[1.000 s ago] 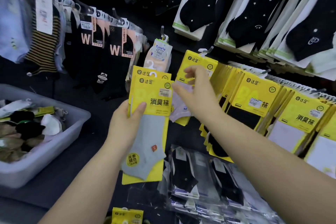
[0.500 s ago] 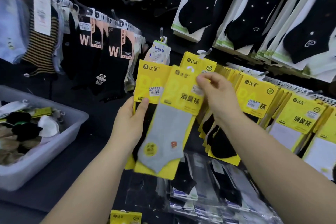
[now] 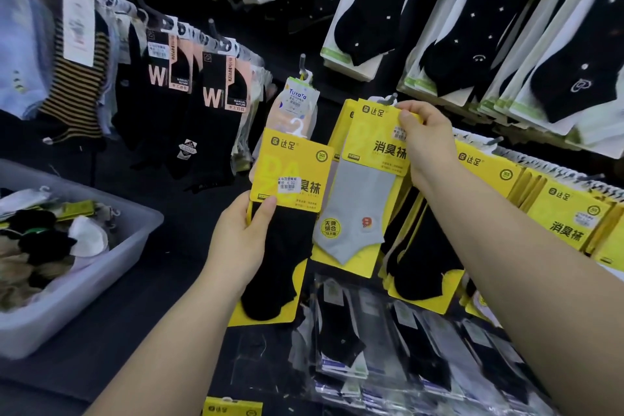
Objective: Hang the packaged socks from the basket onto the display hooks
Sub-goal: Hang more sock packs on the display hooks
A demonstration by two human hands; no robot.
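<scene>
Right hand (image 3: pixel 427 145) pinches the yellow-carded grey sock pack (image 3: pixel 358 209) up at the metal hook (image 3: pixel 388 100); left hand (image 3: pixel 241 243) grips the yellow-carded black sock pack (image 3: pixel 290 257).

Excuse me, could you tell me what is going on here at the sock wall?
A person is restocking. Their right hand pinches the top of a grey sock pack up by a hook, not clearly hung yet. Their left hand holds a black sock pack. A basket with more socks sits to the left.
</scene>
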